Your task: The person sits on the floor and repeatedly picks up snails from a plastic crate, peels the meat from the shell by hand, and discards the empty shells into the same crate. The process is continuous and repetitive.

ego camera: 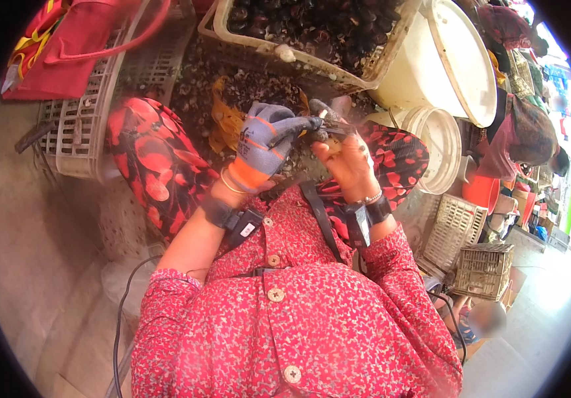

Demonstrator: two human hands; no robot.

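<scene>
My left hand [264, 142] wears a grey knit glove with an orange cuff. Its fingertips pinch a small dark piece [312, 122], possibly a shellfish; the fingers partly hide it. Close against it on the right is my right hand [347, 161], bare on the palm, with grey covers on some fingertips. The right fingers close around a thin metal tool [337, 127], whose exact kind is unclear. Both hands meet above my lap, between my knees. Beyond them stands a dirty plastic crate [377, 74] heaped with dark shellfish [310, 30].
Shell debris [260, 82] and a yellow-orange glove [225, 117] lie below the crate. A white bucket [409, 64] and a smaller tub [439, 149] stand at right. At left a slatted crate [74, 124] carries a red bag [79, 59]. Other people [529, 129] work farther right.
</scene>
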